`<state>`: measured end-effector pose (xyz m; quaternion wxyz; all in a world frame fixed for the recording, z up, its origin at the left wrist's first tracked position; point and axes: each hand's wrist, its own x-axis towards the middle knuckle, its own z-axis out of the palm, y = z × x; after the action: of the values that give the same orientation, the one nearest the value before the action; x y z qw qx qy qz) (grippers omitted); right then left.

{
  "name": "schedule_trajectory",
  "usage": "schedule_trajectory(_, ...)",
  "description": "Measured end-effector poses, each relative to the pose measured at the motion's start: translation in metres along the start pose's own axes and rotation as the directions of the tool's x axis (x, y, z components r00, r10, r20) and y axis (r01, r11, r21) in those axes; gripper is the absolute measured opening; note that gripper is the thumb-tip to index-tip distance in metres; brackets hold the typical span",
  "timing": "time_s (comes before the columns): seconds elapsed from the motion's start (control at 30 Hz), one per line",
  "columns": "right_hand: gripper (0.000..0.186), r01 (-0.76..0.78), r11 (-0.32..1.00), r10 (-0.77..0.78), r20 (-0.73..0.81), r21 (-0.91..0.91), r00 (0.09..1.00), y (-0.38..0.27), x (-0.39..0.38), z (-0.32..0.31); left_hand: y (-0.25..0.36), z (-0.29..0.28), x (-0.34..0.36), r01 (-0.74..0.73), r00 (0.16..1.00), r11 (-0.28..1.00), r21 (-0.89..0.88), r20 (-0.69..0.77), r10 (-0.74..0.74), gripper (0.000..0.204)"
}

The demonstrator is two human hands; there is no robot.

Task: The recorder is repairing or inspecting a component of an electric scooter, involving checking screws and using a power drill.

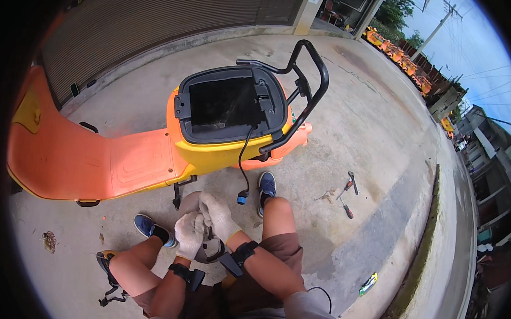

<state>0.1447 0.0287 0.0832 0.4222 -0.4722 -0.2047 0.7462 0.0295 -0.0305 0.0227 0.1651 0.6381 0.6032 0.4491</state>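
Grey sleeve (313,310), gloved hands (189,234) (218,214) — beyond, a dark open compartment (275,98) trails cable (240,159).

A rounded grey-brown piece (191,203), with dark parts at its near end, shows partly covered by the gloved left hand (189,234) and right hand (216,215).

I see the gloved left hand (189,233) and right hand (218,215) close together at a grey, rounded object (210,251) they partly hide. Beyond them stands an orange-and-yellow scooter (140,155), a black cable (241,159) hanging down its near side. Rightward, a screwdriver (349,212) lies on the concrete (335,140).
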Motion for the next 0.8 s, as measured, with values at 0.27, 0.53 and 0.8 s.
schedule_trajectory(0.27, 0.022, 0.025, 0.969, -0.035, 0.037, 0.247, 0.999, -0.013, 0.012, -0.004, 0.000, 0.003, 0.005, -0.090, 0.995, 0.986, 0.143, 0.061, 0.082, 0.027)
schedule_trajectory(0.53, 0.027, 0.075, 0.996, -0.085, 0.220, 0.054, 0.972, -0.024, 0.004, 0.015, -0.014, 0.022, -0.003, -0.066, 0.998, 0.970, 0.233, 0.023, 0.063, 0.024)
schedule_trajectory(0.8, 0.030, 0.094, 0.946, 0.053, -0.433, 0.311, 0.900, 0.035, -0.003, -0.029, 0.006, 0.004, 0.008, -0.028, 0.999, 0.921, 0.388, -0.008, 0.033, 0.024)
